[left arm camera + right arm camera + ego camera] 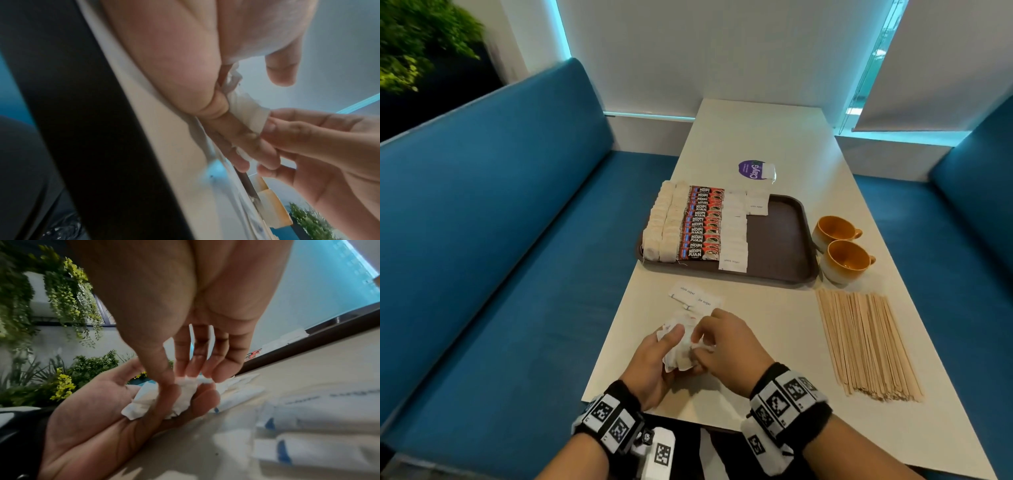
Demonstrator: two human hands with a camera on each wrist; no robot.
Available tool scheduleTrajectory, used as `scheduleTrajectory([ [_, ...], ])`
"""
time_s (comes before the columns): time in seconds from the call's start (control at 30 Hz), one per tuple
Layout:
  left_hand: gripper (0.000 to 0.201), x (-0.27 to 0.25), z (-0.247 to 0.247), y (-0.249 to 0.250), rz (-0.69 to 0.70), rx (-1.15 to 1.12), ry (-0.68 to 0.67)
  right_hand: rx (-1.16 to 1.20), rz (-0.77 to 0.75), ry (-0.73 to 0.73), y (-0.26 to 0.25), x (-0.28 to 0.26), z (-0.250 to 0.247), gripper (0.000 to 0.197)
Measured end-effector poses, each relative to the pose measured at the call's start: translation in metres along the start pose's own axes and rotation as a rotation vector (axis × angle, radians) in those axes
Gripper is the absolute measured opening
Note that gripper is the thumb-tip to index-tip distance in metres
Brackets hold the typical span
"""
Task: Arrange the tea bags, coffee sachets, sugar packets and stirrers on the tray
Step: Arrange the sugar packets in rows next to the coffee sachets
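Note:
A brown tray holds rows of tea bags, red coffee sachets and white sugar packets on its left half. Near the table's front edge my left hand cups a bunch of white sugar packets, thumb on top. My right hand pinches the same bunch with thumb and fingertips. Loose sugar packets lie on the table just beyond my hands. Wooden stirrers lie in a flat pile at the right.
Two orange-lined cups stand right of the tray. A purple round sticker with a lone tea bag beside it sits behind the tray. Blue benches flank the white table. The tray's right half is bare.

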State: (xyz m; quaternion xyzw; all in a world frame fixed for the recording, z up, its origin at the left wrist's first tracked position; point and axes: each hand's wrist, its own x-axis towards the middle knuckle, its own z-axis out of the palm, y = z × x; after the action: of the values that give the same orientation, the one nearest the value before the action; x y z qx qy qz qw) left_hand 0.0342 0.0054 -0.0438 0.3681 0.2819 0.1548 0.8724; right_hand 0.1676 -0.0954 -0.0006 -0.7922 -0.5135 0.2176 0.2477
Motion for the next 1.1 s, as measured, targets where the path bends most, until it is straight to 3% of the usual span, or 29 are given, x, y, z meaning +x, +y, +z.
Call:
scheduleTrajectory([
  [0.17, 0.048, 0.000, -0.005, -0.002, 0.077, 0.034, -0.081, 0.049, -0.036, -0.014, 0.005, -0.006, 0.002, 0.020],
  [0.37, 0.053, -0.002, -0.001, -0.001, 0.076, 0.021, -0.030, 0.428, 0.168, 0.233, 0.019, -0.008, -0.007, 0.018],
  [0.5, 0.045, -0.004, -0.001, -0.001, 0.078, 0.045, -0.014, 0.711, 0.182, 0.134, 0.020, -0.012, -0.010, 0.016],
  [0.77, 0.038, -0.007, 0.010, 0.007, 0.047, 0.062, 0.085, 0.716, 0.184, 0.078, 0.027, -0.017, -0.012, 0.033],
  [0.97, 0.026, -0.008, 0.013, 0.010, -0.006, 0.011, 0.057, 0.741, 0.203, 0.028, 0.027, -0.023, -0.013, 0.040],
  [1.1, 0.038, -0.008, 0.013, 0.011, 0.003, 0.035, 0.102, 0.827, 0.209, 0.002, 0.028, -0.020, -0.012, 0.042],
])
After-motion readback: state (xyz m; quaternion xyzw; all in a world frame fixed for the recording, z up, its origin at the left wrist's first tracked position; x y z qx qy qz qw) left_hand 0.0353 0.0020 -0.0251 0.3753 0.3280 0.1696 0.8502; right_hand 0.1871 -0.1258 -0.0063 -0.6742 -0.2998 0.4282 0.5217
